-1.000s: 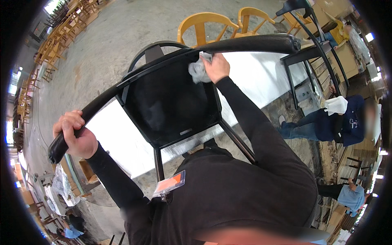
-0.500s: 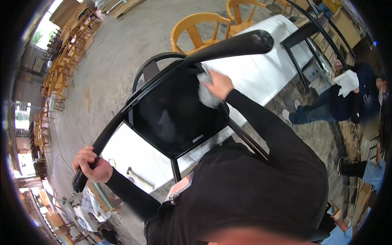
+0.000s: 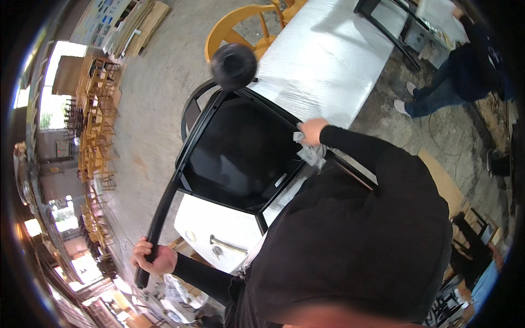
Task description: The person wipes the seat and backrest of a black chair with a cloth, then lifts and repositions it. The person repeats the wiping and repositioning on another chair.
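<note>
A black chair (image 3: 235, 150) with a long curved arm rail is tilted in front of me, its dark flat seat panel facing up at me. My left hand (image 3: 156, 258) is closed round the lower left end of the rail. At the panel's right edge, my right hand (image 3: 313, 132) bunches a pale grey cloth (image 3: 311, 154) against the black frame. The rail's other rounded end (image 3: 234, 66) points up toward me. A small light label (image 3: 280, 180) sits near the panel's lower right edge.
A table wrapped in clear film over white (image 3: 322, 60) runs beneath the chair. On it lies a hammer-like tool (image 3: 228, 244). Beyond stands a yellow wooden chair (image 3: 232, 30); another black frame (image 3: 385, 27) is at the far right. A person in jeans (image 3: 437, 87) stands to the right.
The chair has turned, its far rail end swinging left and toward me. My right hand and the cloth have slid down to the panel's right corner. My left hand keeps its hold.
</note>
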`<action>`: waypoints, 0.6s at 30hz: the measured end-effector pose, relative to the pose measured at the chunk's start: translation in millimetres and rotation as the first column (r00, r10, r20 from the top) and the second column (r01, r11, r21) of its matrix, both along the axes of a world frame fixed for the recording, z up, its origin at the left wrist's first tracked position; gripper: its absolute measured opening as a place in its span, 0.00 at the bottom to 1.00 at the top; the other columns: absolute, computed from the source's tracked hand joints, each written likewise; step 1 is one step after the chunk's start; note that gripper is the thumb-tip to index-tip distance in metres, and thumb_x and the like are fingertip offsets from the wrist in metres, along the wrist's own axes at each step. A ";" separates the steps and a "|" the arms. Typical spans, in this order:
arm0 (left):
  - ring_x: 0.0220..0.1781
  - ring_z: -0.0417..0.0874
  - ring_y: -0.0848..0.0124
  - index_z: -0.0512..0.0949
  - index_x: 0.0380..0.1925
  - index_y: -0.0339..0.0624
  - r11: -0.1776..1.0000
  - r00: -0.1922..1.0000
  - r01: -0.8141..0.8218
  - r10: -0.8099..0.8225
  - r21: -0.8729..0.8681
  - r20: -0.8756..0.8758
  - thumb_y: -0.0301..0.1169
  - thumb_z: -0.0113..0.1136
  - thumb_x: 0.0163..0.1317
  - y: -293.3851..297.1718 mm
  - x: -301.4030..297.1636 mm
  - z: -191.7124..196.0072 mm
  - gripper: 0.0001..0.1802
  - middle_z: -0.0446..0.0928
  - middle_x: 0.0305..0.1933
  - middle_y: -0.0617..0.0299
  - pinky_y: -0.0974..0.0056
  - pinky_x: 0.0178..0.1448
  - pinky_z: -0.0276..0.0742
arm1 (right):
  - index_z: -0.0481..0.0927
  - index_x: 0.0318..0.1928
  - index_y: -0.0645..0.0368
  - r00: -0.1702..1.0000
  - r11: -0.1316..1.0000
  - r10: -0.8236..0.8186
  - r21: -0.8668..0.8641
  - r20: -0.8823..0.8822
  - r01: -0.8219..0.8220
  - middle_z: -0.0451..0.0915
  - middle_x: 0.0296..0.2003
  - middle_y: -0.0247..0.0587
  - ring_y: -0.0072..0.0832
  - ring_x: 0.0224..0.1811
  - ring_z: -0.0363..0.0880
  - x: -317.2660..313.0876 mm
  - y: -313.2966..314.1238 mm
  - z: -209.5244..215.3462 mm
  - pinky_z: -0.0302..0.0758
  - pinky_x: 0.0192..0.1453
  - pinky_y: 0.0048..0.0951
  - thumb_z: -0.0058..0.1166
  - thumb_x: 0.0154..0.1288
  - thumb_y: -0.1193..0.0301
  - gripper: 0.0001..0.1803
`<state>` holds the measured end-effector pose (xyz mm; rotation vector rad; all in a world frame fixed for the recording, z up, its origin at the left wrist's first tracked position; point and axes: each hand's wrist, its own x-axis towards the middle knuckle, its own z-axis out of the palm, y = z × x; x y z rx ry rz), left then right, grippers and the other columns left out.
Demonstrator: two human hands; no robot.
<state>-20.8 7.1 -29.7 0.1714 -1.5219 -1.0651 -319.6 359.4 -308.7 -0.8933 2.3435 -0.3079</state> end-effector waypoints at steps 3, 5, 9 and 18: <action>0.26 0.70 0.69 0.63 0.21 0.46 0.998 0.998 -0.059 0.059 0.020 0.014 0.29 0.51 0.64 2.0 -1.5 2.2 0.13 0.65 0.19 0.64 0.55 0.51 0.71 | 0.81 0.44 0.55 0.968 0.883 -0.222 -0.445 -0.114 0.150 0.84 0.38 0.55 0.52 0.42 0.84 -36.6 -36.5 36.6 0.78 0.45 0.52 0.60 0.59 0.53 0.21; 0.26 0.70 0.68 0.63 0.21 0.46 0.997 0.996 -0.082 0.082 0.008 0.026 0.29 0.51 0.64 3.8 -2.8 3.2 0.13 0.65 0.19 0.63 0.55 0.51 0.71 | 0.77 0.42 0.58 0.923 0.663 -0.377 -0.718 -0.076 0.212 0.82 0.37 0.53 0.52 0.43 0.82 -48.4 -65.1 58.8 0.76 0.44 0.51 0.64 0.56 0.48 0.26; 0.27 0.71 0.68 0.63 0.21 0.46 0.996 0.997 -0.078 0.076 0.038 0.033 0.30 0.51 0.62 6.2 -3.6 5.3 0.12 0.64 0.19 0.63 0.55 0.51 0.72 | 0.70 0.52 0.61 0.935 0.769 -0.350 -0.589 -0.062 0.249 0.77 0.48 0.53 0.53 0.48 0.81 -36.7 -83.1 64.0 0.78 0.48 0.49 0.67 0.54 0.51 0.34; 0.26 0.71 0.67 0.64 0.22 0.45 0.999 0.998 -0.031 0.032 -0.008 0.052 0.31 0.53 0.65 -3.2 0.8 2.7 0.13 0.65 0.20 0.63 0.54 0.49 0.74 | 0.71 0.56 0.63 0.955 0.924 -0.291 -0.245 0.046 0.294 0.79 0.49 0.54 0.47 0.51 0.82 25.2 -1.2 -14.2 0.80 0.50 0.47 0.67 0.53 0.60 0.33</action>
